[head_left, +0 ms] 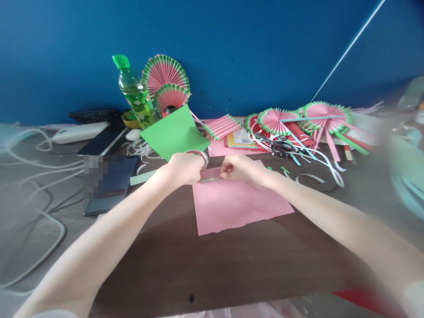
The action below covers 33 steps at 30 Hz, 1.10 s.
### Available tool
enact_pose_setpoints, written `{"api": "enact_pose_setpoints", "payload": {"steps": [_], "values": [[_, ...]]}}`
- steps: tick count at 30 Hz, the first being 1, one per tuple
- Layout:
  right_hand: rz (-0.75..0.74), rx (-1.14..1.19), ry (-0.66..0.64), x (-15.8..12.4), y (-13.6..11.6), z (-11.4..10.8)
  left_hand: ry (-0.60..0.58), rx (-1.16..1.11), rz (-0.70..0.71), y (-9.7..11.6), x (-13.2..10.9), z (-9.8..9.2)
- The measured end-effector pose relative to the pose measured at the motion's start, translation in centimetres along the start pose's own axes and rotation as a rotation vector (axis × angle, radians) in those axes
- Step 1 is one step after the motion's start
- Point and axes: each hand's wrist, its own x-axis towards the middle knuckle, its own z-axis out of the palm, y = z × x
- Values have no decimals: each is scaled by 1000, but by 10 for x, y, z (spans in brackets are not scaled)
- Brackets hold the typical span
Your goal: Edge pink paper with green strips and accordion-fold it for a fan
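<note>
My left hand [188,168] is closed around a roll of tape [202,155], whose curved rim shows above the fingers. A short pale strip of tape [209,179] stretches from it toward my right hand [239,169]. The right fingers are curled in a pinch at the strip's other end. Both hands are over the upper part of a pink paper sheet [240,205], which lies flat and has a rough front edge. Behind the left hand lies a green paper sheet [177,132]. A pale green strip [143,177] sticks out left of that hand.
Pleated pink and green paper fans [165,75] stand by a green-capped bottle [134,95] against the blue wall. More fans [274,121], black-handled scissors [283,148] and white paper strips [331,170] lie at back right. White cables [59,225] and a dark device [115,181] are left.
</note>
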Motion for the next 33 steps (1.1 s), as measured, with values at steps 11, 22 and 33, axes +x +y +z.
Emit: {"api": "enact_pose_setpoints", "payload": {"steps": [11,22,33], "values": [[29,13,1,-1,-2,0,1,-25,10,-4,-1,0],[-4,6,17,1,4,4,-32,-4,16,-3,-2,-1],[15,2,4,0,1,1,-43,1,-2,-3,-2,-2]]}}
